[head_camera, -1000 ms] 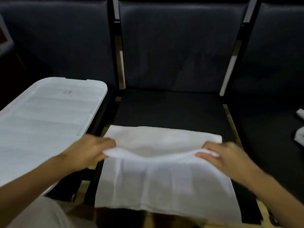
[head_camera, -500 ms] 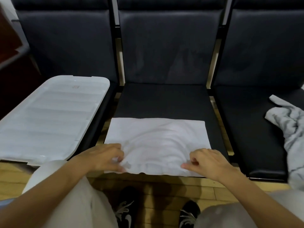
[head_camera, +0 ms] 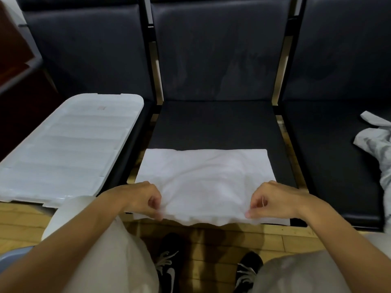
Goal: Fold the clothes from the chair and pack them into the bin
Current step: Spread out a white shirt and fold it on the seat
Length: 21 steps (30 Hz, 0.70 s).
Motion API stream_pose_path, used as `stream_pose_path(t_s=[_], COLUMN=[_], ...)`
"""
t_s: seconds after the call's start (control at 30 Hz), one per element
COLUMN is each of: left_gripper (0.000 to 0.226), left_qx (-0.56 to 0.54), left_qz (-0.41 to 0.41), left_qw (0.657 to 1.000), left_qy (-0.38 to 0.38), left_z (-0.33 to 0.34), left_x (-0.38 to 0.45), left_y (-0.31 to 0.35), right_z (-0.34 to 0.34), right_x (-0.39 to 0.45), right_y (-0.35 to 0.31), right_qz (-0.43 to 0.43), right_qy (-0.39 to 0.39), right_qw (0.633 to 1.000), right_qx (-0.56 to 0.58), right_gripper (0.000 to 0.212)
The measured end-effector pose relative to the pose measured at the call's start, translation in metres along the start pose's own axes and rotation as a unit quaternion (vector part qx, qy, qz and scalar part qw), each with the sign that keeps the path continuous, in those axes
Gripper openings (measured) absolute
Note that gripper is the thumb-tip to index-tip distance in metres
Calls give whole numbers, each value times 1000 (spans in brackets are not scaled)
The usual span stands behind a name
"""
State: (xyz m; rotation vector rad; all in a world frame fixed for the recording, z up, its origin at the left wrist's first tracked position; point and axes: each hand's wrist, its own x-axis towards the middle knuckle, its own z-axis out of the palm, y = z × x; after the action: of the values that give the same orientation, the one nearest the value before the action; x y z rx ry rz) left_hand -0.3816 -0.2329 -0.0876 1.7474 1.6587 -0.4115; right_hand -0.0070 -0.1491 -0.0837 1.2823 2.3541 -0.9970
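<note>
white cloth [head_camera: 206,182]: we see it folded into a flat rectangle on the front part of the middle chair seat [head_camera: 213,125], in the lower centre of the frame; its near edge hangs a little past the seat's front edge, over the wooden floor [head_camera: 213,242].
left hand [head_camera: 140,200]: lower left of centre, fingers curled in — thumb and fingertips pinch the cloth's near left corner.
right hand [head_camera: 273,200]: lower right of centre, fingers curled the same way, pinching the near right part of the cloth's front edge.
hands together: well apart, one at each end of the near edge, both touching the cloth.
white lid [head_camera: 63,153]: a ribbed plastic sheet lying flat across the left chair, at the left of the frame, beside the cloth but not touching it.
grey garment [head_camera: 376,149]: crumpled on the right chair seat at the right edge of the frame, partly cut off, well apart from the white cloth.
chairs: three dark padded seats in a row with dark backrests across the top of the frame.
below: we see pale trouser legs and black shoes [head_camera: 169,263] with white laces on the floor — bottom centre.
bin: we cannot tell where it stands.
</note>
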Motion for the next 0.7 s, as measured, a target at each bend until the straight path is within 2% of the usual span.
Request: stream_pose_path(t_s=[0.07, 0.1, 0.17, 0.2, 0.27, 0.3, 0.33, 0.37, 0.43, 0.5, 0.57, 0.63, 0.7], left_gripper=[59, 63, 50, 41, 26, 26, 31, 35, 49, 64, 73, 66, 36], left_qx=[8, 6, 6, 4, -4, 7, 24, 38, 35, 8, 28, 34, 30], left_qz=[18, 37, 75, 95, 127, 143, 165, 186, 195, 159, 118, 97, 127], left_qw=[999, 996, 989, 985, 979, 976, 971, 965, 959, 970, 982, 989, 987], left_qy=[43, 79, 129, 145, 160, 163, 171, 180, 203, 185, 144, 110, 97], left_z=[-4, -7, -13, -16, -20, -21, -22, -24, -29, -39, -51, -63, -73], left_x=[7, 13, 29, 41, 66, 80, 96, 114, 144, 169, 192, 212, 227], left_y=[10, 16, 29, 38, 65, 78, 94, 112, 153, 191, 222, 241, 253], right_z=[3, 3, 4, 5, 6, 5, 4, 3, 1, 2, 2, -4, -14], right_x=[2, 5, 9, 13, 19, 21, 23, 25, 26, 27, 27, 26, 24], right_y=[0, 0, 1, 2, 3, 2, 2, 6, 14, 26, 41, 56, 71], right_qz=[55, 88, 156, 194, 258, 275, 287, 292, 295, 280, 255, 239, 226], right_qy=[38, 74, 123, 132, 136, 138, 134, 130, 123, 118, 100, 92, 103], right_qw=[998, 993, 978, 971, 956, 949, 943, 940, 940, 946, 951, 950, 943], right_qx=[-9, -22, -57, -50, 30, 72, 102, 121, 120, 115, 143, 177, 223], right_gripper=[48, 48, 42, 57, 101, 115, 119, 114, 92, 67, 52, 44, 40])
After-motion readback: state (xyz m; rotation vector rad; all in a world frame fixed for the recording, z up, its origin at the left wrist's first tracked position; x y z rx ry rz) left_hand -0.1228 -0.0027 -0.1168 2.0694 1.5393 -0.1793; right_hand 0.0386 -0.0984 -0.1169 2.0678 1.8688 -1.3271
